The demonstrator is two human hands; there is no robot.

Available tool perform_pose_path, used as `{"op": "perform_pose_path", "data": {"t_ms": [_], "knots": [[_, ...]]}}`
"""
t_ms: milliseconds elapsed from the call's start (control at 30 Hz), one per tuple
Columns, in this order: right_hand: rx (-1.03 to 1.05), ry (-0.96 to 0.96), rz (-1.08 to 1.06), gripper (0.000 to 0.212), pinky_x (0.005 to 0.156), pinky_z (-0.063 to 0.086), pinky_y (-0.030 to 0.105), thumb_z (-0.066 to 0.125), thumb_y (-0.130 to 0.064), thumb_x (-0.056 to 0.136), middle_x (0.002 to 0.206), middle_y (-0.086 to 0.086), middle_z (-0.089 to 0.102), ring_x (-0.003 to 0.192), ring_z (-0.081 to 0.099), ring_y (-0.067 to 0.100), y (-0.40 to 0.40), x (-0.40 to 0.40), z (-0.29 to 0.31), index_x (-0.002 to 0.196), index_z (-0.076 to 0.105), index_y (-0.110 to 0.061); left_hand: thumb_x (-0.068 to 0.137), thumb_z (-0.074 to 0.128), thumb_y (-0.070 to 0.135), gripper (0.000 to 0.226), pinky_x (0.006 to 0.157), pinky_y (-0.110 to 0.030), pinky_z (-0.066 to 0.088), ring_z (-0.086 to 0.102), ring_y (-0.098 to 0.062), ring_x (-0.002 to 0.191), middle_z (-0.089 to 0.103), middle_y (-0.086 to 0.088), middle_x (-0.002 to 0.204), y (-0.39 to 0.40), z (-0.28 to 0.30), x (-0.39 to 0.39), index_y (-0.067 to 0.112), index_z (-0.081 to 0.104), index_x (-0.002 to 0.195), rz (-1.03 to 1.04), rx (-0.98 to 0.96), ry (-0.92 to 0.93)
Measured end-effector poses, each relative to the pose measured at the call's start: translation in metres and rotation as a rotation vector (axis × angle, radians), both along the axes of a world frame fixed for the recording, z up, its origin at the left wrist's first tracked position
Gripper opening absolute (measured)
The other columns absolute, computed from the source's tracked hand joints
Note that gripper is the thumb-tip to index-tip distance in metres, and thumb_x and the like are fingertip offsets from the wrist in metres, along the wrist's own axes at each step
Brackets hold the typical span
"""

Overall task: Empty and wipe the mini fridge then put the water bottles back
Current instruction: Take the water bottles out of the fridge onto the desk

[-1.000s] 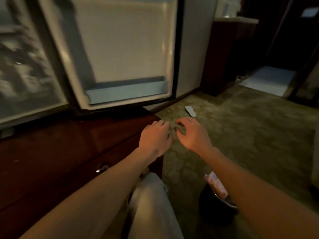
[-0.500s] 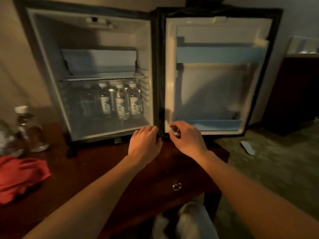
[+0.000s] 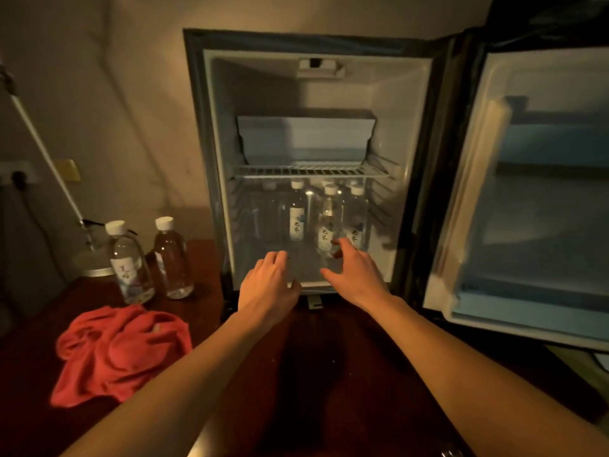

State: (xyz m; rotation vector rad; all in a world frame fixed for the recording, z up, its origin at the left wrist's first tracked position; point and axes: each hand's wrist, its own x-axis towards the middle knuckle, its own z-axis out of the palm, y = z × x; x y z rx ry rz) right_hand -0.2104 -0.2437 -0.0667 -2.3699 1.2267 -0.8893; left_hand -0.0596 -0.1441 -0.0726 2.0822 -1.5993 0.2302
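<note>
Both hands, left (image 3: 268, 285) and right (image 3: 354, 272), loose and empty at fridge (image 3: 412, 159) mouth; take front bottles (image 3: 328, 222) first, w/ upright grip.

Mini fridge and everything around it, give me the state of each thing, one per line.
Mini fridge: upright on the table.
Fridge door: swung fully open, shelves bare.
Bottles inside: upright, capped, under the wire shelf.
Two bottles on the table: upright, capped.
Red cloth: crumpled, untouched.
Left hand: open, holding nothing.
Right hand: open, holding nothing.
</note>
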Motion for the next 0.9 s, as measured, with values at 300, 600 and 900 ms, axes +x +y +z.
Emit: {"op": "perform_pose_path", "data": {"t_ms": [300, 600, 900], "knots": [[0.035, -0.001, -0.251, 0.068, 0.079, 0.053, 0.038, 0.065, -0.033, 0.087, 0.130, 0.010, 0.055, 0.109, 0.061, 0.032, -0.086, 0.021, 0.020, 0.145, 0.029, -0.024, 0.091, 0.053, 0.024, 0.052, 0.084, -0.046, 0.051, 0.059, -0.037, 0.107, 0.054, -0.010, 0.129, -0.078, 0.013, 0.014, 0.026, 0.032, 0.138, -0.061, 0.076, 0.103], [-0.033, -0.069, -0.243, 0.081, 0.090, 0.051, 0.044, 0.051, -0.043, 0.087, 0.141, 0.015, 0.048, 0.119, 0.055, 0.036, -0.135, 0.040, 0.020, 0.153, 0.009, -0.019, 0.089, 0.066, 0.029, 0.083, 0.086, -0.046, 0.047, 0.059, -0.037, 0.114, 0.049, -0.010, 0.142, -0.163, 0.017, 0.003, 0.026, 0.012, 0.153, -0.101, -0.070, 0.284], [-0.090, -0.058, -0.319, 0.080, 0.090, 0.045, 0.043, 0.066, -0.042, 0.083, 0.137, 0.016, 0.042, 0.119, 0.050, 0.039, -0.155, 0.045, 0.013, 0.146, 0.026, -0.014, 0.080, 0.078, 0.022, 0.073, 0.081, -0.037, 0.049, 0.063, -0.026, 0.101, 0.060, 0.005, 0.108, -0.201, 0.016, 0.002, 0.020, 0.035, 0.139, -0.105, -0.258, 0.508]]}}
